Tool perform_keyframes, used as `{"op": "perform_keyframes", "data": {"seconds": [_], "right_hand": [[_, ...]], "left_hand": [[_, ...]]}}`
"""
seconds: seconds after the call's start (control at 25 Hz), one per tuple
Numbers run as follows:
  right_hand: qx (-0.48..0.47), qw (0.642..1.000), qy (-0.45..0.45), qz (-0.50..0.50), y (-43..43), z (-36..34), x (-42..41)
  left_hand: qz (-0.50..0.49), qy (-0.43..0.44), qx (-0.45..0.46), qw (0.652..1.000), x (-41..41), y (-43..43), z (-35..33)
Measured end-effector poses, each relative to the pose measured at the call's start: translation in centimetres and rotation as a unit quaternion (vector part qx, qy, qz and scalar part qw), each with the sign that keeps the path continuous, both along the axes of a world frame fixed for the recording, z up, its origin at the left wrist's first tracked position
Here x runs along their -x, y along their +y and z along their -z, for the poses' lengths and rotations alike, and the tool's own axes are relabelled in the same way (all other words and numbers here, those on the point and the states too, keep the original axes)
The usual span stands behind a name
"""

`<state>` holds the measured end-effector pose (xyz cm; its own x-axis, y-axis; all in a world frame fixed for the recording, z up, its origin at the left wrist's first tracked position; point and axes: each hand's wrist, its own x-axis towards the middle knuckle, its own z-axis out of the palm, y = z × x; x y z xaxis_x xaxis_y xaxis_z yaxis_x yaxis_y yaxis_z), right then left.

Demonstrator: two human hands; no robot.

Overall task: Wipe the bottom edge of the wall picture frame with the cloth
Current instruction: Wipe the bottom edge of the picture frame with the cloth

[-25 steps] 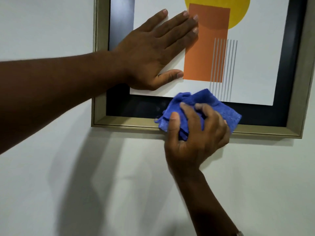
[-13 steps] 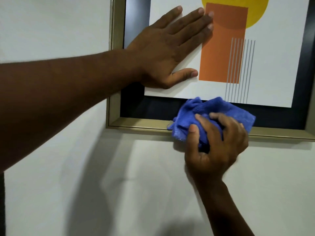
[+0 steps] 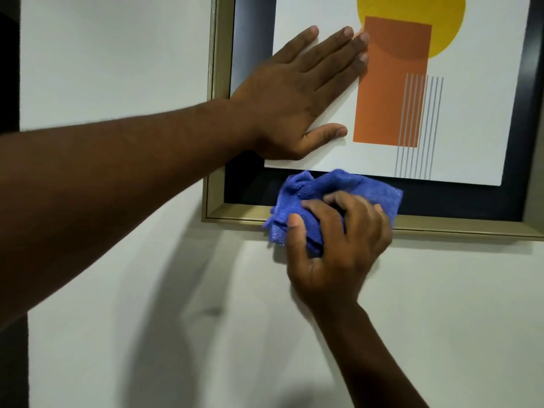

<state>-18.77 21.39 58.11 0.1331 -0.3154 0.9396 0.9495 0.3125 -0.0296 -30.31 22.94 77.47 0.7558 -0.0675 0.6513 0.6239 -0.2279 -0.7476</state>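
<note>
A gold picture frame [image 3: 456,228] hangs on a white wall, with a dark mat around a print of orange and yellow shapes. My left hand [image 3: 294,95] lies flat and open on the lower left of the print, holding nothing. My right hand [image 3: 338,245] grips a bunched blue cloth [image 3: 312,192] from below. The cloth is pressed over the frame's bottom edge, a short way right of the lower left corner. It covers part of the dark mat and hangs slightly below the edge.
The white wall [image 3: 117,54] surrounds the frame, with my arms' shadows [image 3: 176,334] below it. A dark strip [image 3: 8,69] runs down the far left of the view. The frame's right side is cut off by the view's edge.
My right hand has slid the cloth left along the bottom edge, closer to the lower left corner. My left hand stays flat on the print. The view has shifted left.
</note>
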Motion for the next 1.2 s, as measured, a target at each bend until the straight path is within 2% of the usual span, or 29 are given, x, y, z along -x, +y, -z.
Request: {"op": "perform_keyframes", "data": {"seconds": [0.08, 0.2, 0.24, 0.36, 0.44, 0.56, 0.68, 0.72, 0.88, 1.04, 1.12, 1.2], "right_hand": [[-0.005, 1.000, -0.007, 0.021, -0.1, 0.5, -2.7], [-0.026, 0.992, 0.121, 0.013, 0.3, -0.4, -3.1], [-0.028, 0.992, 0.126, 0.010, 0.5, -0.8, -1.2], [-0.002, 1.000, 0.022, 0.013, 0.7, -0.3, 4.3], [0.001, 1.000, -0.014, 0.015, 0.6, -0.1, 3.0], [-0.034, 0.997, 0.063, 0.035, 0.8, -0.3, -1.6], [-0.037, 0.986, 0.162, 0.021, 1.0, -1.4, -1.0], [-0.027, 0.986, 0.161, 0.018, 0.9, -1.5, 0.6], [0.036, 0.998, 0.040, 0.011, 0.7, -1.2, 6.1], [0.064, 0.995, -0.058, 0.051, 0.2, -1.0, 4.1], [0.037, 0.996, -0.056, 0.063, 0.0, -0.4, 0.0], [0.018, 0.997, 0.014, 0.076, -0.1, -0.4, -4.0]], "left_hand": [[0.002, 0.005, 0.003, 1.000, -0.1, 0.0, -0.1], [0.005, -0.013, -0.003, 1.000, -0.2, 0.2, 0.1], [0.008, -0.016, 0.001, 1.000, -0.3, 0.1, 0.1], [0.009, -0.013, 0.006, 1.000, -0.1, 0.0, -0.3], [0.007, 0.001, 0.006, 1.000, 0.1, -0.1, -0.8], [-0.001, 0.006, 0.004, 1.000, 0.2, 0.0, -0.8], [0.001, -0.002, -0.007, 1.000, 0.1, 0.3, -0.7], [0.004, -0.005, -0.008, 1.000, 0.1, 0.2, -0.6], [0.002, -0.002, -0.015, 1.000, 0.0, 0.1, -0.6], [-0.001, 0.001, -0.012, 1.000, 0.2, 0.1, -0.7], [-0.003, 0.006, -0.004, 1.000, 0.1, 0.1, -0.9], [-0.013, 0.004, -0.003, 1.000, 0.1, 0.1, -0.7]]}}
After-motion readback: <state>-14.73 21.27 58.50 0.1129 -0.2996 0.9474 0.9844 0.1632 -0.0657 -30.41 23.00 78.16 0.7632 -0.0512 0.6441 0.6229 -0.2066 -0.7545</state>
